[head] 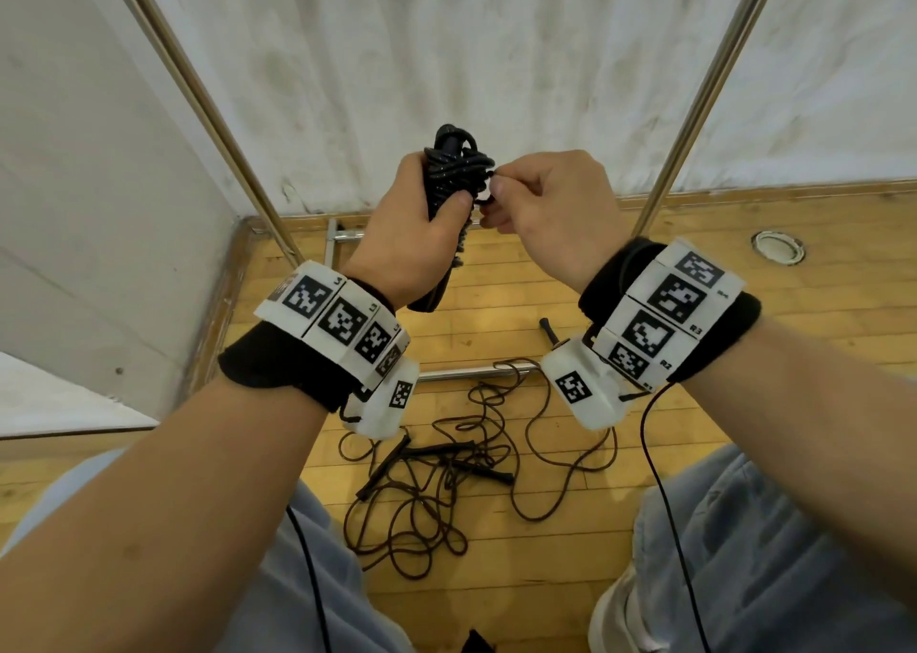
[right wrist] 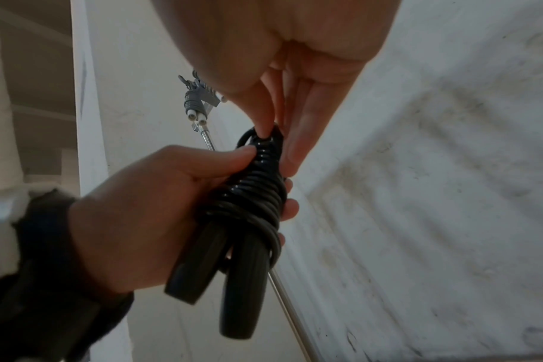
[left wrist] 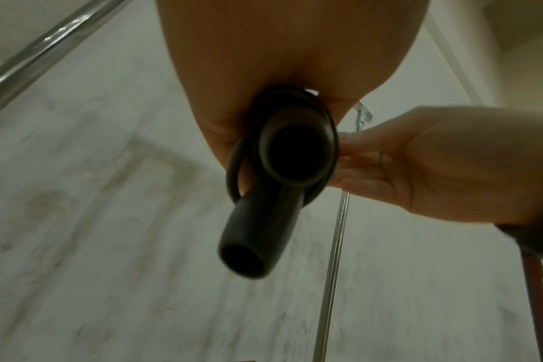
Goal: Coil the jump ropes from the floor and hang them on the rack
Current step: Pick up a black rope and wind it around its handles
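Left hand (head: 407, 225): wrapped around the coiled jump rope (head: 454, 176), thumb pressed on the wraps, both black handles (right wrist: 214, 276) side by side in its grip and pointing down.
Right hand (head: 551, 205): thumb and fingers (right wrist: 264, 115) pinched on the rope's loose end at the top of the bundle, apparently tucking or tightening the last turn.
Where the bundle was: held up at chest height between the two metal uprights of the rack (head: 704, 101), in front of the white wall, not yet hung.
How it should handle: light and pliable; the cord looked smooth and slightly glossy, so the wraps could slide and spring loose if the thumb let go. The handles were the stiff part.
Best hold: around the wrapped middle over the handles, with a free loop left at the top for a hook.
Hooks: a cluster of hangers (right wrist: 199, 95) showed at the top of the pole in the right wrist view; what hung on them I could not tell.
Floor (head: 744, 354): wooden boards carrying a tangle of uncoiled jump ropes (head: 446, 478), brownish cords and dark handles, near the rack's base bar.
Containers: none in view.
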